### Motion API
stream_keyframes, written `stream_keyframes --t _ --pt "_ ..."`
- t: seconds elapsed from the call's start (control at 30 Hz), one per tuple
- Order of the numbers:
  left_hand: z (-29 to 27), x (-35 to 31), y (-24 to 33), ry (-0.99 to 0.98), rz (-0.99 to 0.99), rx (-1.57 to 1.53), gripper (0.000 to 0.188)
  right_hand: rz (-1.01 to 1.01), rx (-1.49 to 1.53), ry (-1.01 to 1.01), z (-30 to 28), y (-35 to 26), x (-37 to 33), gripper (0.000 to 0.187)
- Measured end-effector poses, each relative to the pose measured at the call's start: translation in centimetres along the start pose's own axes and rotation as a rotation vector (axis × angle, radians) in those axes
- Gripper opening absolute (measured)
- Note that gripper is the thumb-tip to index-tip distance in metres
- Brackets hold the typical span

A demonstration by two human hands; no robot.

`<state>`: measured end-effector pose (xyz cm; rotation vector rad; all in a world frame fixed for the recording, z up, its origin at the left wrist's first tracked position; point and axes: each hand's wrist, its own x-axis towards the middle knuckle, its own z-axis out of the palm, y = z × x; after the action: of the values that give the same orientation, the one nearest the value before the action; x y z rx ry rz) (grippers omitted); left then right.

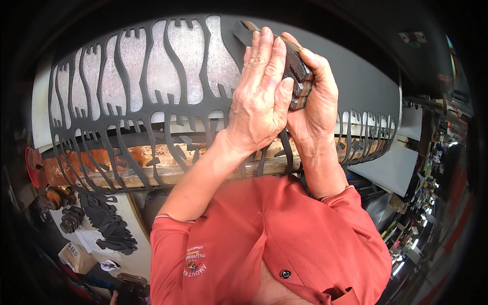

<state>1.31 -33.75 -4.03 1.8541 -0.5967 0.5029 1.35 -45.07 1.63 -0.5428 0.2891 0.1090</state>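
A dark, brown-edged block that looks like a metal cutting die [299,71] is held up between my hands, tilted above a dark grey sheet [356,76]. My right hand [319,89] is closed round its right side. Flat against its left side lies my left hand [259,86], fingers stretched out and pressing on it, thumb across its lower front. A pointed end of the die sticks out past my left fingertips; the rest of that side is hidden. Left of my hands, the sheet has rows of curved, notched cut-outs [190,61] showing a pale, worn surface beneath.
The sheet's near edge hangs in thin strips over a worn wooden beam [127,175] scattered with dark scraps. At lower left, dark cut pieces [109,223] lie on a board beside a cardboard box [77,256]. A white panel [389,170] stands at right.
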Motion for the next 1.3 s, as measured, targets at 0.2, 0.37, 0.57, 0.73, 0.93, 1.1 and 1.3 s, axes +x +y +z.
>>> stream_keyframes --t 0.2,0.37,0.57,0.73,0.93,1.1,1.3 --pt "-1.4 1.3 -0.1 0.091 0.079 -0.073 0.054 -0.033 -0.167 0.036 0.1 0.7 -0.2 0.059" --pt "-3.1 1.7 -0.8 0.125 0.128 -0.122 0.044 0.004 -0.062 -0.002 0.1 0.8 -0.3 0.049" --pt "-5.5 2.4 -0.8 0.053 0.063 -0.114 0.037 0.064 -0.157 -0.072 -0.4 0.2 -0.7 0.063" --pt "-5.7 1.8 2.5 0.055 -0.339 -0.043 0.026 0.012 -0.328 -0.077 -0.3 0.8 -1.0 0.061" --pt "-7.9 1.4 4.4 -0.073 -1.026 -0.484 0.027 -0.024 -0.402 -0.020 0.0 2.1 -1.8 0.056" --pt "-9.6 0.9 4.1 -0.204 -0.999 -0.477 0.021 -0.020 -0.466 -0.083 -0.3 2.4 -1.9 0.054" --pt "-13.6 -1.1 2.8 -0.012 -1.031 -0.295 0.014 -0.158 -0.407 -0.075 -2.2 0.8 -0.6 0.054"
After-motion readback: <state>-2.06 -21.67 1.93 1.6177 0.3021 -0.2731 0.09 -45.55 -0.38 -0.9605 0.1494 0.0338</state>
